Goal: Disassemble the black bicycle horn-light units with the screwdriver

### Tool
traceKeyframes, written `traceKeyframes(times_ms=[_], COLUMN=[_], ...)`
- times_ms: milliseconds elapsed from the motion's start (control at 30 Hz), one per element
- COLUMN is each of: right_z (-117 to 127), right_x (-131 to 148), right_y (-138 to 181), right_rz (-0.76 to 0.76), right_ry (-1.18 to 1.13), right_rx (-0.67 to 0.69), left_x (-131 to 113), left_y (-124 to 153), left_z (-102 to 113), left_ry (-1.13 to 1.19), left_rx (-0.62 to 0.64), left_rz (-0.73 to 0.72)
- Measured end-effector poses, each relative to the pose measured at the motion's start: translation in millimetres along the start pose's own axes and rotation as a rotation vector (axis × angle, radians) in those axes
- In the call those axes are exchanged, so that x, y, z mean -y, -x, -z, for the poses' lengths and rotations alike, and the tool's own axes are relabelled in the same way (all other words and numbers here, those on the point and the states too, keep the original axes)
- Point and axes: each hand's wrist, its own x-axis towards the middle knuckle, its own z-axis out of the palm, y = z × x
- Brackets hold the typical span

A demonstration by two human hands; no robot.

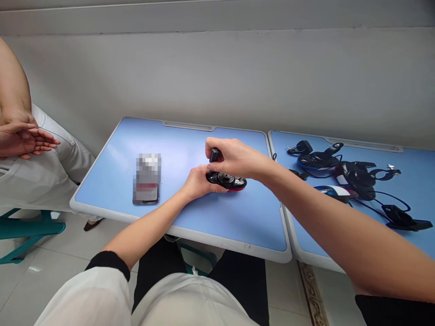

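A small black device with a red underside [231,182] lies on the blue folding table [112,158]. My left hand [196,182] grips its near end, fingers curled round it. My right hand [234,157] is closed on a black upright part [214,155] that sticks up from the device's far end. Both hands meet over the middle of the table.
A phone [147,178] lies flat on the table to the left of my hands. A second blue table [418,194] on the right carries a pile of black devices with cords [353,176]. Another person sits at the far left, hands [25,138] folded, on a teal stool [20,228].
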Motion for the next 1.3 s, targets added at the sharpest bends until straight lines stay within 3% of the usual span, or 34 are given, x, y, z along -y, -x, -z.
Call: traceKeyframes(times_ms=[167, 333, 567, 733, 933, 1167, 1300], right_z=[1.5, -6.3, 4.1, -1.7, -1.2, -8.3, -8.0], right_x=[9.3, 10.6, -1.1, 8.2, 5.9, 4.8, -0.1], right_y=[2.7, 4.7, 8.2, 5.4, 8.2, 10.5, 10.4], right_rz=[-0.021, -0.071, -0.020, -0.136, -0.010, 0.020, 0.045], right_ry=[0.028, 0.026, 0.100, 0.272, 0.114, -0.081, -0.149], right_rx=[0.057, -0.071, -0.013, -0.105, -0.065, -0.085, 0.010], left_x=[2.3, 3.8, 0.4, 0.3, -0.2, -3.9, -1.8], left_y=[-1.3, -1.2, 0.8, 1.1, 1.1, 1.4, 0.9], left_z=[-0.2, 0.0, 0.8, 0.4, -0.5, -1.1, -0.3], left_ry=[-0.005, -0.061, -0.080, -0.091, -0.073, -0.086, -0.114], left_rx=[-0.014, -0.013, -0.002, -0.001, -0.017, -0.041, -0.031], left_rz=[-0.050, -0.033, 0.011, 0.009, 0.019, -0.001, 0.009])
